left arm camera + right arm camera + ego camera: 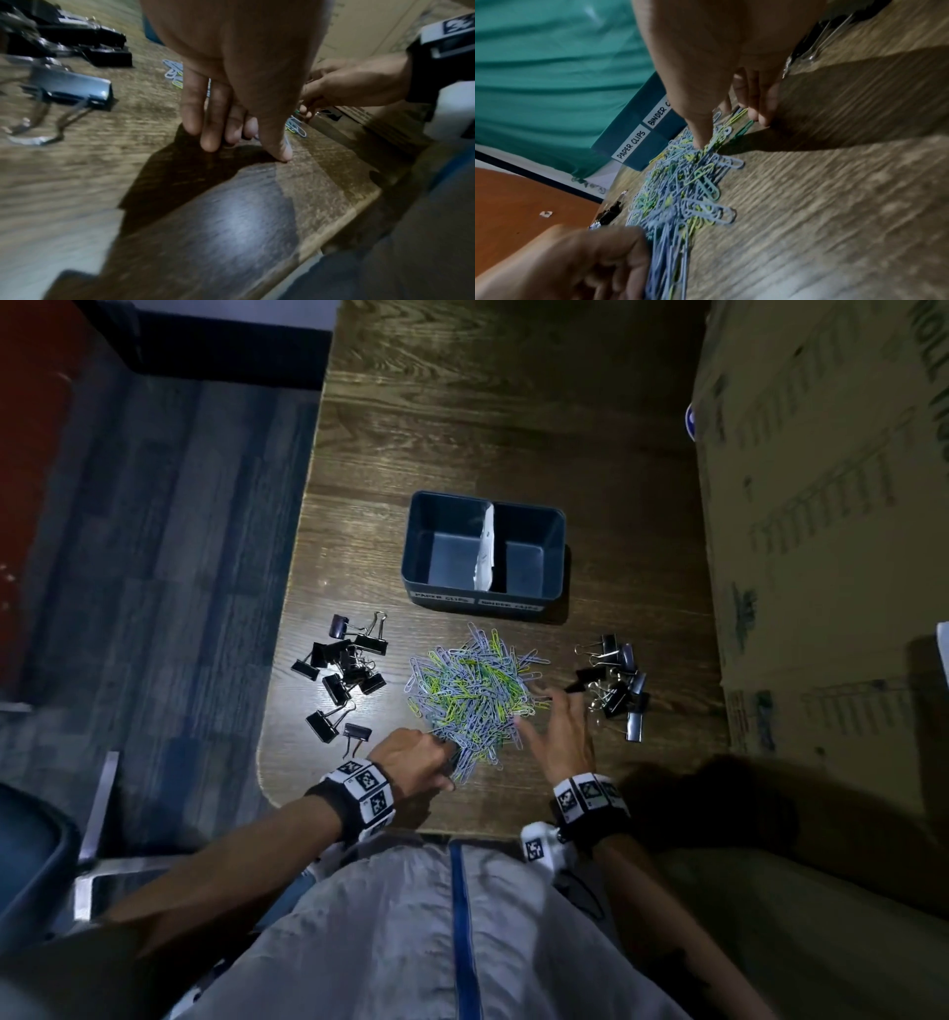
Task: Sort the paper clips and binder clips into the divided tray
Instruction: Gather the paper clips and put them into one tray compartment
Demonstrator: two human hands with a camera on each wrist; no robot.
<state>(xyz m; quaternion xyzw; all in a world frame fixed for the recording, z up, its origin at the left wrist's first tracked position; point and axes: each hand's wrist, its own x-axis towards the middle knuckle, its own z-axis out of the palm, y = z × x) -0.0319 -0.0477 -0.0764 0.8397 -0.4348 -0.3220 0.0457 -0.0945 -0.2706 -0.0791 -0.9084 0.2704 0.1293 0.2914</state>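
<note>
A dark blue divided tray [426, 588] stands mid-table, labelled for paper clips on the left and binder clips on the right, with a white divider [486, 541]; both halves look empty. In front of it lies a pile of blue and yellow-green paper clips [475, 690]. Black binder clips lie in a left group [341, 667] and a right group [616, 685]. My left hand [416, 757] has its fingertips [212, 142] together on the table at the pile's near-left edge. My right hand [552, 729] spreads its fingers, their tips touching the pile's right edge [716, 142].
A big cardboard box [821, 557] walls off the table's right side, close to the right binder clips. The table's rounded near edge [318, 806] is just under my wrists. Blue-grey floor [154, 557] and a chair [31, 855] lie to the left.
</note>
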